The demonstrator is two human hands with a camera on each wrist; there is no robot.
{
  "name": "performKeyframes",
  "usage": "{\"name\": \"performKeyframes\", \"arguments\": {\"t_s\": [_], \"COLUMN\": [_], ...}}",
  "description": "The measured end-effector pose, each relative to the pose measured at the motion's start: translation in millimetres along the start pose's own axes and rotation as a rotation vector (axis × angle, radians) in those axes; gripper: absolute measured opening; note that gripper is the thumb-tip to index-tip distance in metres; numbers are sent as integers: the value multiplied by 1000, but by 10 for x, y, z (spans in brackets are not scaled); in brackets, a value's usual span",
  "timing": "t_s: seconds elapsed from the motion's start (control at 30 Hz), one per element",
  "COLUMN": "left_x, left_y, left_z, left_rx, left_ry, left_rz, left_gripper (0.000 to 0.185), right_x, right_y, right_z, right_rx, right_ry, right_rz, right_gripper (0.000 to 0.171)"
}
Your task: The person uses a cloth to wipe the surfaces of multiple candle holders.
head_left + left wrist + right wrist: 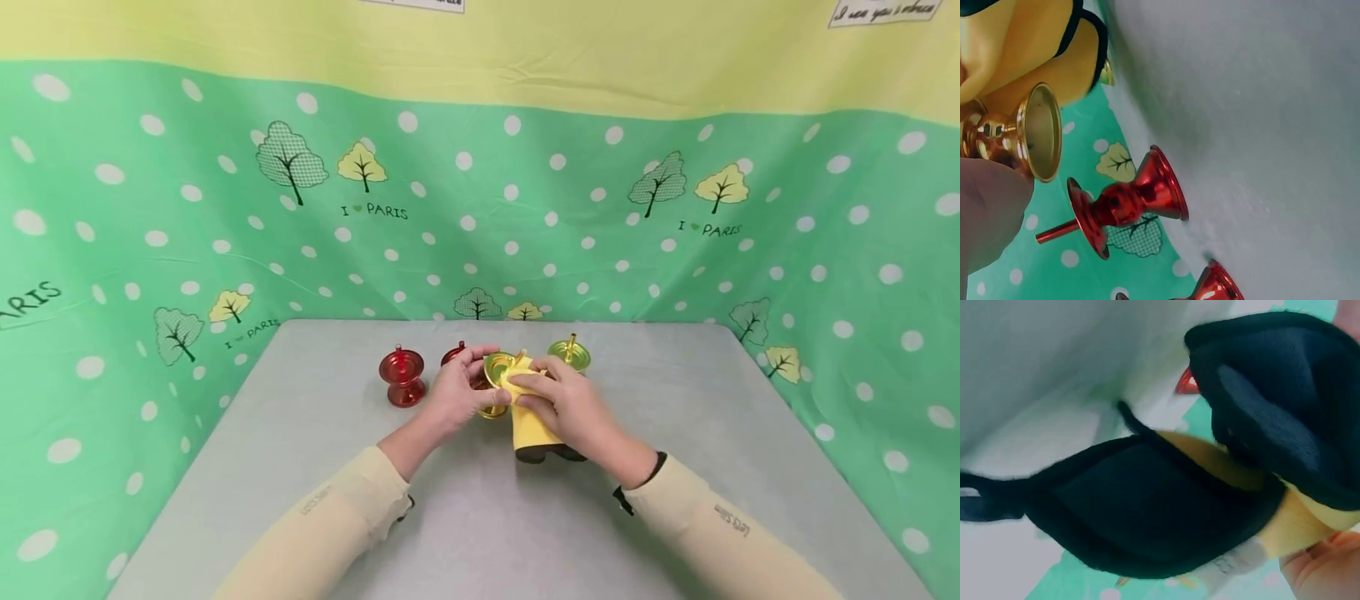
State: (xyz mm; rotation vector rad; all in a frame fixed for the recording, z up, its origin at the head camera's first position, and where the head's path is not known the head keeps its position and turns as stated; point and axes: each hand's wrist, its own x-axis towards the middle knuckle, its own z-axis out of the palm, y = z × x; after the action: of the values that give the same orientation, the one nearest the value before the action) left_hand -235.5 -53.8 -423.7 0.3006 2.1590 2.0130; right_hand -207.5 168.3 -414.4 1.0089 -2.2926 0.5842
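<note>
2 red candle holders (402, 377) stand on the grey bench (300, 467), and 1 gold holder (569, 353) stands further right. A green dotted cloth (525, 217) with trees hangs behind.

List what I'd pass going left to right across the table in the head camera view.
Red candle holder standing alone → left hand gripping the gold candle holder → yellow cloth pinched in the right hand → second gold candle holder behind that hand. Another red holder sits hidden behind the left hand.

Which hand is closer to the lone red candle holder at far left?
Left. The left hand sits just right of the red candle holder, not touching; the right hand is farther right, gripping the yellow cloth.
</note>
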Motion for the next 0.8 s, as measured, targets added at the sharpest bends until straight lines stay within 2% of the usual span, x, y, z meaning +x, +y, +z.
{"name": "performKeyframes", "arguments": {"t_s": [0.1, 0.23, 0.37, 0.47, 0.53, 0.6, 0.73, 0.8], "left_x": [-9, -16, -30, -38, -42, -49, -74, -87], "left_y": [-4, -13, 43, 86, 97, 98, 95, 90], "left_z": [11, 8, -51, -105, -119, -110, -48, -35], "left_rx": [11, 65, 104, 91, 85, 97, 138, 113], "left_ry": [14, -4, -77, -153, -175, -168, -82, -66], "left_rz": [2, -2, -18, -39, -52, -55, -29, -18], "left_gripper": [71, 76, 75, 68, 66, 67, 72, 72], "right_x": [-26, -68, -97, -118, -129, -138, -142, -142], "right_y": [54, 104, 127, 144, 146, 134, 53, 25], "right_z": [-4, 4, 25, 37, 38, 38, 34, 37], "right_rx": [-21, -82, -108, -89, -60, -26, 36, 38], "right_ry": [3, -15, 3, 21, 22, 17, 22, 42], "right_rz": [19, 9, -43, -54, -55, -58, -67, -85], "right_gripper": [34, 36, 36, 37, 38, 37, 36, 35]}}
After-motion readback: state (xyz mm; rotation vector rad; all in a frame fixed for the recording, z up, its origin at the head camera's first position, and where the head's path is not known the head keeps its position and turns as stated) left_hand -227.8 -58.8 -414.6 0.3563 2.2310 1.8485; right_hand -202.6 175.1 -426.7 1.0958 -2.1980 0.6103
